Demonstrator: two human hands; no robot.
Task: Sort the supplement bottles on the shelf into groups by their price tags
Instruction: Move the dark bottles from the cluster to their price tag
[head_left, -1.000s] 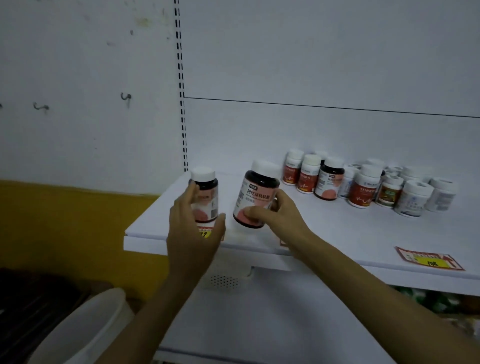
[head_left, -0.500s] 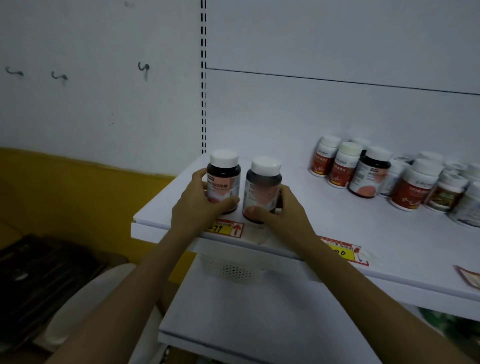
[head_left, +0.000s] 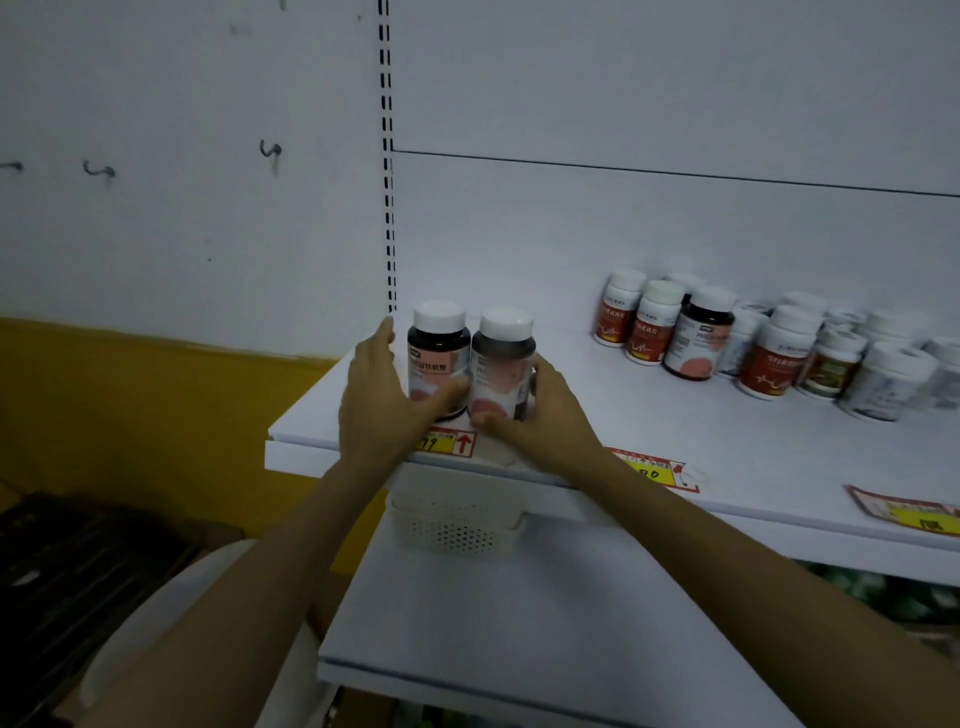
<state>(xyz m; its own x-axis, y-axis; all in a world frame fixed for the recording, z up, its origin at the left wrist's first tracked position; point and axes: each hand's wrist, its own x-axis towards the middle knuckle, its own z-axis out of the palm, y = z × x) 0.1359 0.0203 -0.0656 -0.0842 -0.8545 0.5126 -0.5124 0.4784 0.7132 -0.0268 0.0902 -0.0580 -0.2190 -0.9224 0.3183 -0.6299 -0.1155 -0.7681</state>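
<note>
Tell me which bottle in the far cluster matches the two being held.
The dark brown bottle with a white cap and pink label, third from the cluster's left; its neighbours are white-bodied.

two bottles (head_left: 470, 358) side by side, shelf (head_left: 649, 431) left corner — bottle cluster (head_left: 779, 345) right

Two dark glossy plastic bottles (head_left: 470, 364) with smooth white caps stand on the matt white shelf (head_left: 675, 431), near a perforated plastic basket (head_left: 452, 530).
</note>
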